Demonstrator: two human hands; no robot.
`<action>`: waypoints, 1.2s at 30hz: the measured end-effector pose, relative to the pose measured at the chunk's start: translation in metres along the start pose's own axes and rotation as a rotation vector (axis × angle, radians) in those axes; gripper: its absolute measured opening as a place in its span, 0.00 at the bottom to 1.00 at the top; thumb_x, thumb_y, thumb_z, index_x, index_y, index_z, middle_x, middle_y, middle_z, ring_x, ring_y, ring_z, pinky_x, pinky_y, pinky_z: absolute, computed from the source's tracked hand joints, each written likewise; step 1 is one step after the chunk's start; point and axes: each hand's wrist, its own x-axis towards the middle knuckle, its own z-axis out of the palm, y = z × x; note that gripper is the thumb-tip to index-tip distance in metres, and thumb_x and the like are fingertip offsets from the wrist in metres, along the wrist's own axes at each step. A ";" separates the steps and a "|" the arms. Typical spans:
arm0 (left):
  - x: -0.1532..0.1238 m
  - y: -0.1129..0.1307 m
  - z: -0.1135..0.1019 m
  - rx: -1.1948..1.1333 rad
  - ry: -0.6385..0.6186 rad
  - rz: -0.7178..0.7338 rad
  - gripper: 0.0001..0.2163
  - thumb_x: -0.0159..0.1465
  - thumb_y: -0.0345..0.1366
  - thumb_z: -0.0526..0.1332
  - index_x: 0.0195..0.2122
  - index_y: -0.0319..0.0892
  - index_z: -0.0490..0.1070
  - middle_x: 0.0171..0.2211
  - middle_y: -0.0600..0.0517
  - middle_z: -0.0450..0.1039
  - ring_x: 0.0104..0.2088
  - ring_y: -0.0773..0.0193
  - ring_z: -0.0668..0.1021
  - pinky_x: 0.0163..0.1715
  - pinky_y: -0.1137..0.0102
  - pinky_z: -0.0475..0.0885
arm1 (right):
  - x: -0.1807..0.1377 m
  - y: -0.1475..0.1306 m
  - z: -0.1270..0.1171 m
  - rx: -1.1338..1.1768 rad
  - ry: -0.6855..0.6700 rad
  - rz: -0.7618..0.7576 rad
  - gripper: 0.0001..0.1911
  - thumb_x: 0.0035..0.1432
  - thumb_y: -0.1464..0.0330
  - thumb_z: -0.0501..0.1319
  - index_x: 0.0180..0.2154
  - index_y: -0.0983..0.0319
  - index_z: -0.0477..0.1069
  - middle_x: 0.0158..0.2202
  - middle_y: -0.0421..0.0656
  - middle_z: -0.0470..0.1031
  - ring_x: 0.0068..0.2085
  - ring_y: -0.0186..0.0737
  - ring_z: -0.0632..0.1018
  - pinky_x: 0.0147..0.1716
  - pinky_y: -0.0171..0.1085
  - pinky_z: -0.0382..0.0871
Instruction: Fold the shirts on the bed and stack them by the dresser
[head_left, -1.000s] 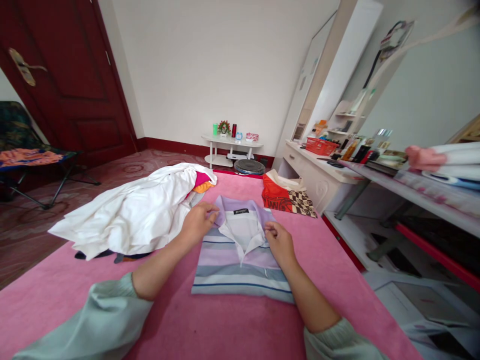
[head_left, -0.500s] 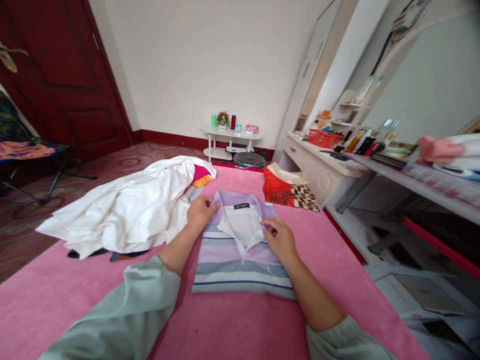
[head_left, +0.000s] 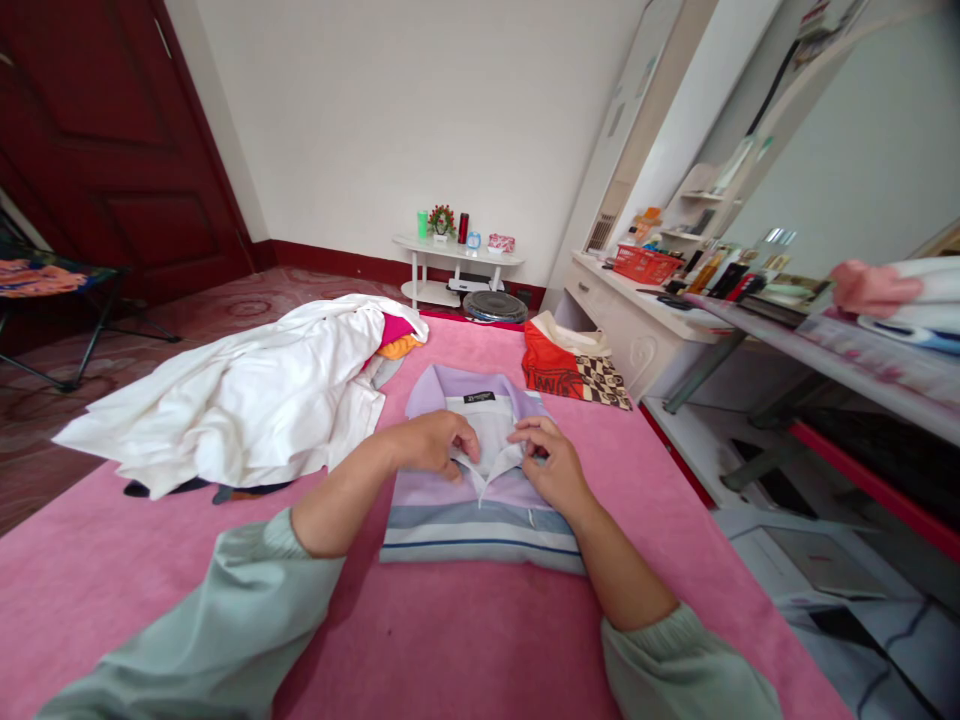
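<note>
A folded striped polo shirt (head_left: 480, 520) in lilac, white and grey lies on the pink bed cover (head_left: 420, 640) in front of me. My left hand (head_left: 435, 445) pinches the left flap of its white collar (head_left: 491, 440), fingers curled. My right hand (head_left: 547, 465) pinches the right flap of the collar, fingers bent. Both hands meet over the collar opening. The purple neckband with a black label (head_left: 478, 398) shows just beyond my hands.
A heap of white clothing (head_left: 240, 410) with pink and orange pieces lies to the left. A folded red and checked garment (head_left: 574, 375) lies at the far right of the bed. A white dresser (head_left: 637, 330) and shelves stand right; a small white table (head_left: 457, 270) stands by the wall.
Both hands moved inward from the shirt's shoulders to the middle of the collar and now pinch its flaps. The camera shifted slightly right and forward.
</note>
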 end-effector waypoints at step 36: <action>0.011 -0.006 0.029 0.146 0.465 -0.285 0.23 0.62 0.52 0.53 0.22 0.41 0.75 0.19 0.53 0.71 0.21 0.67 0.70 0.22 0.72 0.54 | 0.000 -0.031 0.004 -0.146 -0.192 -0.190 0.05 0.56 0.72 0.60 0.33 0.58 0.74 0.34 0.40 0.76 0.36 0.36 0.75 0.39 0.35 0.66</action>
